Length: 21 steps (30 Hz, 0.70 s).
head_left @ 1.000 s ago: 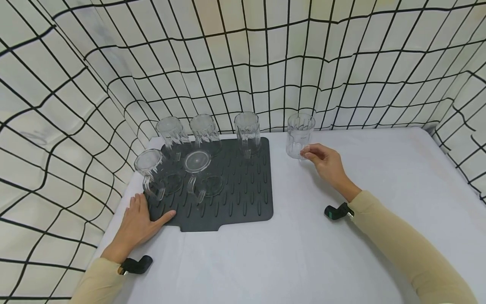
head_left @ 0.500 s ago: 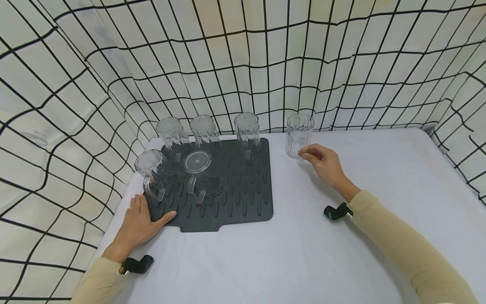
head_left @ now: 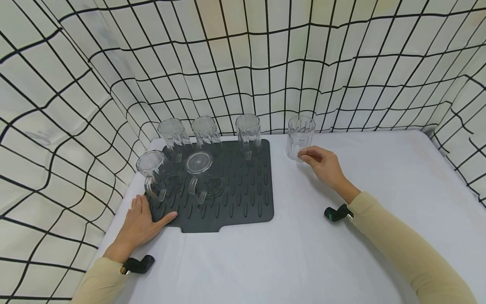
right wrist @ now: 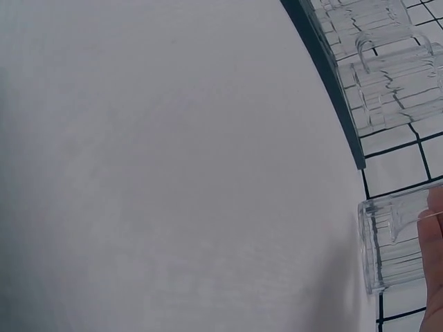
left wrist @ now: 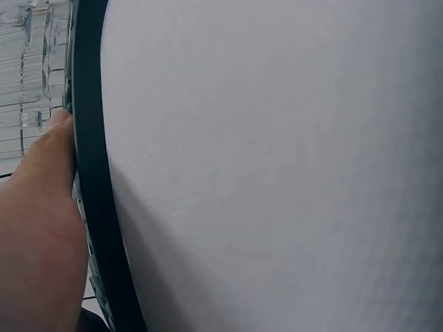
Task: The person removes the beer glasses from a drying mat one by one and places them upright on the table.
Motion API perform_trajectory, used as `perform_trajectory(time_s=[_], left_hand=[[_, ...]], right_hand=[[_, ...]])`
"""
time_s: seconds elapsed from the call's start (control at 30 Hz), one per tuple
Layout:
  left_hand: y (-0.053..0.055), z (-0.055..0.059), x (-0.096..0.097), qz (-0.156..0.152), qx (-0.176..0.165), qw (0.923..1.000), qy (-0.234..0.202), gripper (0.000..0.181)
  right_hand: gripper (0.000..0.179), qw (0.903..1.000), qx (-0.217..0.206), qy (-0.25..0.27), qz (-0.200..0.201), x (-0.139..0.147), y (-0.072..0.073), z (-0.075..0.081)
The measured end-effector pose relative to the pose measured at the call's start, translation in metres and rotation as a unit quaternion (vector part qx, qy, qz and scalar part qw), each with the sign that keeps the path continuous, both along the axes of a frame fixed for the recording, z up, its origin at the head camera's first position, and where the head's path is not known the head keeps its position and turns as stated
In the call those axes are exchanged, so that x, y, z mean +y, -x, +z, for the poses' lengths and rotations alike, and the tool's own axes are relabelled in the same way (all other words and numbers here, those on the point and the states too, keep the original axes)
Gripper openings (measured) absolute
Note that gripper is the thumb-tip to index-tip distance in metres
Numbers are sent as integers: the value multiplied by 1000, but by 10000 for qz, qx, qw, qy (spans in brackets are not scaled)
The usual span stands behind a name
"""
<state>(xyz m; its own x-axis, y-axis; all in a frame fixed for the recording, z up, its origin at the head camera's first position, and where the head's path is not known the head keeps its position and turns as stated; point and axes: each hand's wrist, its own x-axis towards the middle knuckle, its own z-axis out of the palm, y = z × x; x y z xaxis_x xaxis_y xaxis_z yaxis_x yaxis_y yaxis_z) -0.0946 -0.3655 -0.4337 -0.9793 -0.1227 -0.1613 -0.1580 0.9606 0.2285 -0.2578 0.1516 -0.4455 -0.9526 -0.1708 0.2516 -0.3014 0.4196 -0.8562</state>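
In the head view a clear glass mug (head_left: 298,137) stands on the white tablecloth, just right of the dark grey mat (head_left: 243,204). My right hand (head_left: 325,166) pinches it low on its near side, where the handle is, with thumb and fingertips. The right wrist view shows this mug (right wrist: 394,259) at its right edge, partly covered by the fingers (right wrist: 432,256). My left hand (head_left: 138,223) rests at the mat's front left corner, fingers straight along its left edge and thumb lying over the front. In the left wrist view the mat's dark edge (left wrist: 93,159) runs beside that hand (left wrist: 41,228).
Several more glass mugs stand on the mat: three along the back, including one at the back right (head_left: 248,133), and two in front, at left (head_left: 152,164) and centre (head_left: 199,164). Netting over white cloth (head_left: 265,71) walls the table's back and sides.
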Motion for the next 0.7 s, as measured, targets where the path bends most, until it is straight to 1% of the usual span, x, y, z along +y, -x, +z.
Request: perform_trajectory(time_s=[0.13, 0.27, 0.4, 0.57, 0.7], left_hand=[[0, -1, 1, -18, 28, 10000, -26, 125], [1, -3, 0, -46, 39, 10000, -12, 126], [2, -3, -1, -61, 24, 10000, 5, 127], [2, -3, -1, -53, -22, 10000, 1, 127], [1, -3, -2, -47, -5, 10000, -8, 127]], right_hand=[[23, 9999, -50, -81, -43, 1, -1, 2], [29, 9997, -36, -127, -191, 4, -4, 4], [32, 9993, 23, 30, -362, 8, -8, 6], [33, 9975, 314, 301, -565, 12, -9, 9], [33, 9953, 566, 434, -654, 14, -10, 12]])
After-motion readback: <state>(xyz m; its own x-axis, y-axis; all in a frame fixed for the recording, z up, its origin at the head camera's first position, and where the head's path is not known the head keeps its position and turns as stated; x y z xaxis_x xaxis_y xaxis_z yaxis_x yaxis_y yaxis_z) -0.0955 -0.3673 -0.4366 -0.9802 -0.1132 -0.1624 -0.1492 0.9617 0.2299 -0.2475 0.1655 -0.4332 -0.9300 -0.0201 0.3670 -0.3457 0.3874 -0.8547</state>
